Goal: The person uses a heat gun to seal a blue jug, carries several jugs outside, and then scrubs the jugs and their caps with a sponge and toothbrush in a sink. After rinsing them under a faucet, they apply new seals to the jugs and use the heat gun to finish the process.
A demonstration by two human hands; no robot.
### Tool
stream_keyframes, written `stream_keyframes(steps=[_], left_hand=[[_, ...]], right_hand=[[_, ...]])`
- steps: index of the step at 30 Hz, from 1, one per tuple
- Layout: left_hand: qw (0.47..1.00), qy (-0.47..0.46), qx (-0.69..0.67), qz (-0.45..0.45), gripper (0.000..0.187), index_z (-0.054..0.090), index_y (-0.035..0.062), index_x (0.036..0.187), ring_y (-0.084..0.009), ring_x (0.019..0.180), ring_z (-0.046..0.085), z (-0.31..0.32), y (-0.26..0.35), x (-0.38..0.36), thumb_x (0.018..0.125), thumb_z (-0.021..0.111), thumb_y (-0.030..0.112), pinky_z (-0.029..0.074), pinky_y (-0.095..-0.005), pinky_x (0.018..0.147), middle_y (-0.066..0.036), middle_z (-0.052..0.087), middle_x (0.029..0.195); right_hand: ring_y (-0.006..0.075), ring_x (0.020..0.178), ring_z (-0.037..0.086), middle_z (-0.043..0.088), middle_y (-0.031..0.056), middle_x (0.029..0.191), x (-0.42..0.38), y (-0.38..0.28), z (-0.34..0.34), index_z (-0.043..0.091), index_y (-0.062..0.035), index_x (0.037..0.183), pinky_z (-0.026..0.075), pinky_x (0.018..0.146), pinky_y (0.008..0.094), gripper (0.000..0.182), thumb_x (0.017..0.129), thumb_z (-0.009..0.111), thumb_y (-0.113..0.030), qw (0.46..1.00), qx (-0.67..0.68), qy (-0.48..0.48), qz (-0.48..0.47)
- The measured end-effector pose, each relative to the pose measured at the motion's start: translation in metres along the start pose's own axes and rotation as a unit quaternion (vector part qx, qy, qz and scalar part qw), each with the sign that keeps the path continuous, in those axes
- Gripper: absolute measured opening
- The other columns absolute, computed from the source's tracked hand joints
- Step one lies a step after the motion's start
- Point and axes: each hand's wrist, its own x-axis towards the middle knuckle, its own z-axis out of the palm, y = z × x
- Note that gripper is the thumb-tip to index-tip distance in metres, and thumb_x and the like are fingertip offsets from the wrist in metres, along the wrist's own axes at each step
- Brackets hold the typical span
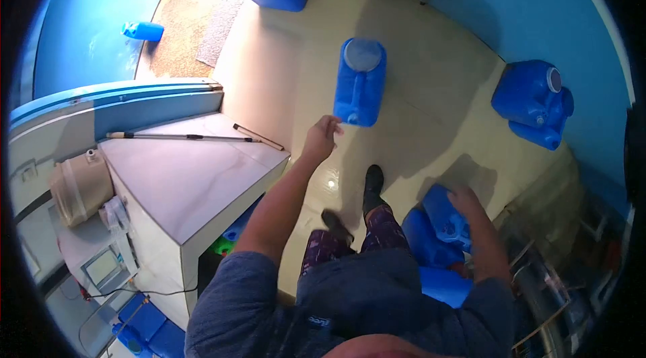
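Dark blue-grey cloth shirt (363, 284) fills the space nearest the camera. Beyond it, the left hand (321, 138) is loosely open, fingers slightly curled. Just past its fingertips is an upright blue plastic jug with a round, pale lid (360, 82); contact is unclear. The right hand (463, 198) is at the edge of a blue plastic container (442, 213); its grip cannot be told. Farther right of it stand blue jugs (527, 89).
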Motion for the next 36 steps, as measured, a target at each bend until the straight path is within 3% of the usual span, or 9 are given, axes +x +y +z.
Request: stream_keyframes(steps=[3, 7, 11, 14, 20, 25, 32, 35, 36], left_hand=[[0.991, 0.030, 0.123, -0.045, 0.039, 0.063, 0.0011, 0.099, -0.0264, 0.056, 0.062, -0.055, 0.006, -0.048, 0.107, 0.043, 0.033, 0.051, -0.0411, 0.060, -0.019, 0.064, 0.074], [0.972, 0.070, 0.196, -0.105, 0.050, 0.063, -0.0015, 0.092, -0.0493, 0.091, 0.062, -0.112, -0.035, -0.101, 0.107, 0.038, 0.039, 0.048, -0.0551, 0.080, -0.030, 0.064, 0.086], [0.963, 0.098, 0.194, -0.162, 0.051, 0.062, -0.0021, 0.097, -0.0506, 0.094, 0.062, -0.145, -0.099, -0.116, 0.107, 0.033, 0.039, 0.048, -0.0558, 0.083, -0.032, 0.065, 0.094], [0.953, 0.089, 0.211, -0.200, 0.035, 0.061, -0.0018, 0.110, -0.0502, 0.095, 0.063, -0.160, -0.105, -0.125, 0.104, 0.042, 0.027, 0.048, -0.0549, 0.085, -0.032, 0.066, 0.099], [0.976, 0.087, 0.150, -0.134, 0.040, 0.055, -0.0019, 0.124, -0.0401, 0.111, 0.064, -0.211, -0.097, -0.108, 0.086, 0.055, 0.007, 0.050, -0.0454, 0.097, -0.027, 0.066, 0.116], [0.979, 0.067, 0.095, -0.170, 0.047, 0.052, -0.0043, 0.129, -0.0342, 0.112, 0.064, -0.267, -0.080, -0.055, 0.084, 0.057, 0.008, 0.052, -0.0400, 0.098, -0.024, 0.062, 0.128], [0.959, 0.017, 0.205, -0.193, 0.052, 0.051, 0.0017, 0.134, -0.0420, 0.122, 0.056, -0.360, -0.073, 0.110, 0.084, 0.059, 0.013, 0.046, -0.0439, 0.107, -0.028, 0.055, 0.132], [0.949, -0.012, 0.277, -0.150, 0.056, 0.050, 0.0090, 0.138, -0.0424, 0.126, 0.053, -0.396, -0.077, 0.230, 0.083, 0.060, 0.012, 0.046, -0.0456, 0.107, -0.026, 0.047, 0.142], [0.944, -0.022, 0.294, -0.151, 0.056, 0.051, 0.0105, 0.137, -0.0424, 0.126, 0.053, -0.406, -0.073, 0.277, 0.082, 0.060, 0.010, 0.046, -0.0472, 0.106, -0.024, 0.046, 0.143]], right_hand=[[0.0435, 0.117, 0.059, 0.063, 0.0257, 0.121, 0.100, -0.115, -0.028, 0.060, -0.0018, 0.121, 0.047, 0.101, 0.0521, 0.039, 0.092, 0.060, -0.027, 0.995, -0.014, 0.031, -0.089], [0.0393, 0.120, 0.058, 0.062, 0.0206, 0.126, 0.181, -0.264, -0.086, 0.062, -0.0076, 0.124, 0.048, 0.101, 0.0508, 0.038, 0.094, 0.061, -0.031, 0.986, 0.003, 0.108, -0.127], [0.0397, 0.119, 0.059, 0.063, 0.0219, 0.123, 0.216, -0.345, -0.123, 0.062, -0.0071, 0.125, 0.047, 0.102, 0.0497, 0.042, 0.093, 0.062, -0.034, 0.981, 0.020, 0.151, -0.123], [0.0421, 0.120, 0.057, 0.062, 0.0250, 0.125, 0.245, -0.367, -0.135, 0.061, -0.0058, 0.126, 0.047, 0.105, 0.0493, 0.045, 0.091, 0.063, -0.034, 0.975, 0.021, 0.180, -0.129], [0.0448, 0.118, 0.060, 0.061, 0.0290, 0.128, 0.270, -0.371, -0.122, 0.059, -0.0025, 0.129, 0.047, 0.104, 0.0496, 0.050, 0.089, 0.062, -0.032, 0.992, 0.045, 0.112, -0.021], [0.0461, 0.122, 0.057, 0.058, 0.0328, 0.131, 0.294, -0.366, -0.091, 0.048, 0.0094, 0.135, 0.046, 0.105, 0.0490, 0.059, 0.089, 0.059, -0.026, 0.985, 0.110, 0.118, 0.064], [0.0463, 0.117, 0.060, 0.062, 0.0320, 0.125, 0.357, -0.353, -0.059, 0.059, 0.0087, 0.124, 0.048, 0.100, 0.0513, 0.061, 0.087, 0.068, -0.040, 0.953, 0.214, 0.127, 0.174], [0.0410, 0.094, 0.069, 0.070, 0.0262, 0.103, 0.379, -0.358, -0.072, 0.061, 0.0089, 0.110, 0.053, 0.084, 0.0487, 0.055, 0.088, 0.073, -0.041, 0.955, 0.132, 0.206, 0.167], [0.0342, 0.080, 0.068, 0.069, 0.0203, 0.091, 0.391, -0.366, -0.083, 0.062, 0.0064, 0.103, 0.052, 0.074, 0.0460, 0.053, 0.089, 0.073, -0.043, 0.911, 0.316, 0.152, 0.216]])
